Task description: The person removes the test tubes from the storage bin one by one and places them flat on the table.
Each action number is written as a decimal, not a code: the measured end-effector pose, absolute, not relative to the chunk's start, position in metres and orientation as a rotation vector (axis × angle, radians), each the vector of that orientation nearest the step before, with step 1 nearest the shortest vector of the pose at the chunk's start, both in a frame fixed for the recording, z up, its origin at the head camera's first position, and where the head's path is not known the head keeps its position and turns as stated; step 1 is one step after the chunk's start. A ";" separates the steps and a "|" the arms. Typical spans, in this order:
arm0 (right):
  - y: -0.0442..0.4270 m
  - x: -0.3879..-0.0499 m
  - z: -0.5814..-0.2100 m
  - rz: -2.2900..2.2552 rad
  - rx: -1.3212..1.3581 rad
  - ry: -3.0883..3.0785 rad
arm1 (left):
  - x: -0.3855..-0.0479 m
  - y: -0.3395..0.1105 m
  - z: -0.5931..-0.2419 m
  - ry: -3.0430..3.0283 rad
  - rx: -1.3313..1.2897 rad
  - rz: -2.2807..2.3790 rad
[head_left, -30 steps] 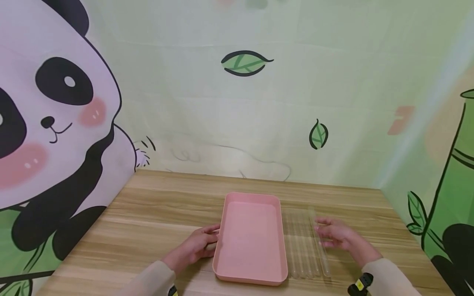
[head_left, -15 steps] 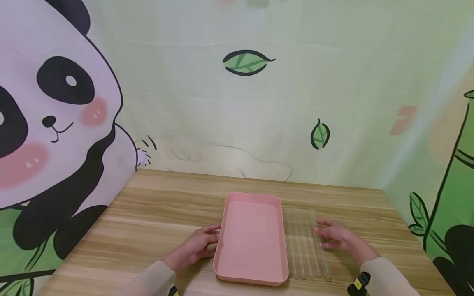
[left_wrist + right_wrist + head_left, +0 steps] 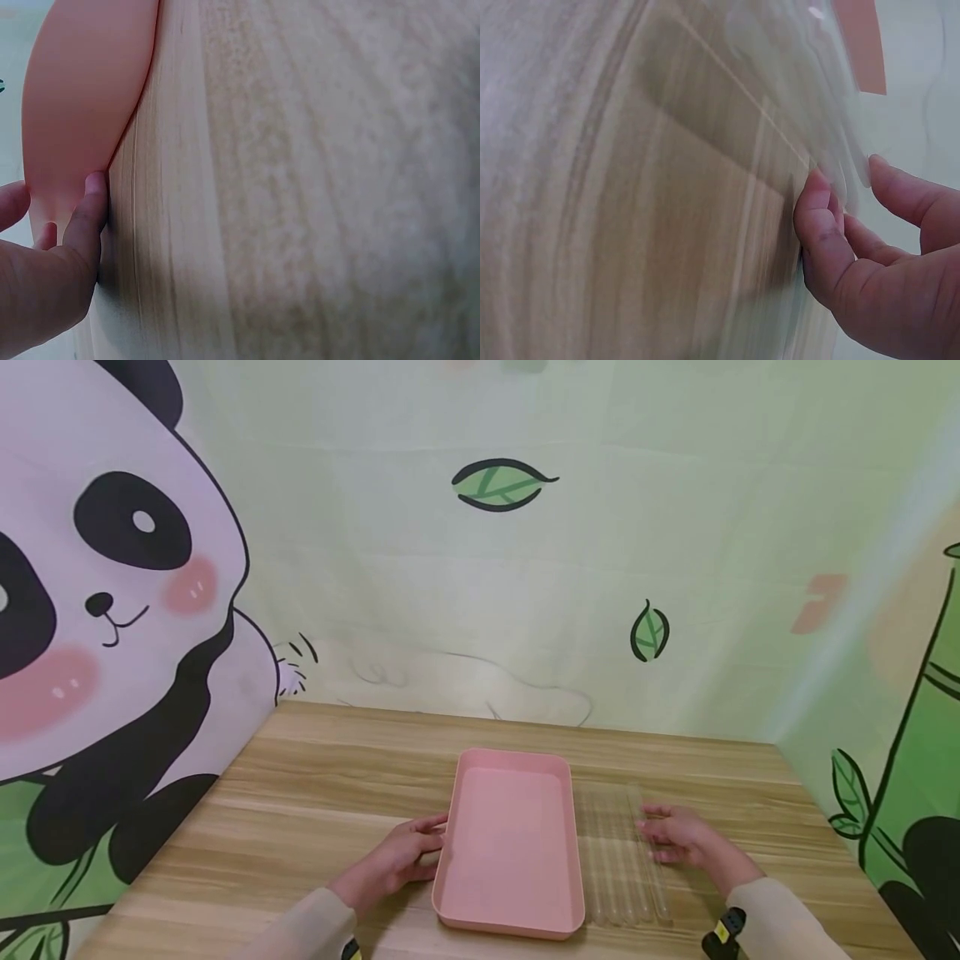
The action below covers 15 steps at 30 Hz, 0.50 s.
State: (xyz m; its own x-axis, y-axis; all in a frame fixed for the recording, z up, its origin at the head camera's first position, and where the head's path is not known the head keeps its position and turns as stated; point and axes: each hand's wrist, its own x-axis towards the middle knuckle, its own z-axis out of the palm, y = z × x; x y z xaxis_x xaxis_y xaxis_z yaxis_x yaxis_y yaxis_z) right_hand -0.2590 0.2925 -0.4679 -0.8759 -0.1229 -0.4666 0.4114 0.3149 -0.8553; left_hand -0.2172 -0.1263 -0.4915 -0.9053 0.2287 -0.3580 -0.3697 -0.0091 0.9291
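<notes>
A shallow pink rectangular tray [image 3: 513, 843] lies on the wooden table. My left hand [image 3: 401, 853] rests beside its left wall, fingers loosely bent. In the left wrist view, those fingertips touch the tray's outer wall [image 3: 90, 82]. Right of the tray, several clear, long tubes [image 3: 618, 868] with rounded near ends lie side by side, hard to make out against the wood. My right hand [image 3: 678, 837] touches the outermost tube from the right. In the right wrist view, fingertips [image 3: 817, 180] and thumb are against the clear tubes [image 3: 810, 97], without plainly closing round one.
The wood-grain table [image 3: 337, 760] extends left of the tray and behind it. A light green cloth backdrop [image 3: 375, 568] with a panda [image 3: 142, 610] and leaves rises at the table's back and sides.
The outermost tube, earlier slightly apart and skewed, now lies closer in line with the others. Both hands and the tray hold nearly the same places; the view shifts slightly.
</notes>
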 end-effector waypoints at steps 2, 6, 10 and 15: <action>0.292 -0.259 -0.468 -1.585 0.250 2.141 | -0.217 -0.126 -0.491 1.870 -0.144 1.964; 0.290 -0.258 -0.466 -1.579 0.246 2.151 | -0.216 -0.126 -0.490 1.877 -0.144 1.955; 0.289 -0.258 -0.466 -1.576 0.244 2.166 | -0.216 -0.126 -0.490 1.876 -0.143 1.957; 0.288 -0.257 -0.466 -1.562 0.249 2.186 | -0.217 -0.126 -0.491 1.876 -0.145 1.958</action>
State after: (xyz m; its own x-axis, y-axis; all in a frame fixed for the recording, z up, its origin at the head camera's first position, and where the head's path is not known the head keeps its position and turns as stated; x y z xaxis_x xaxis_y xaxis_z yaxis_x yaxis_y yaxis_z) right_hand -0.2574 0.2878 -0.4660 -0.8872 -0.1060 -0.4491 0.3905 0.3462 -0.8530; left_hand -0.2173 -0.1264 -0.4914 -0.9052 0.2273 -0.3592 -0.3685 0.0014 0.9296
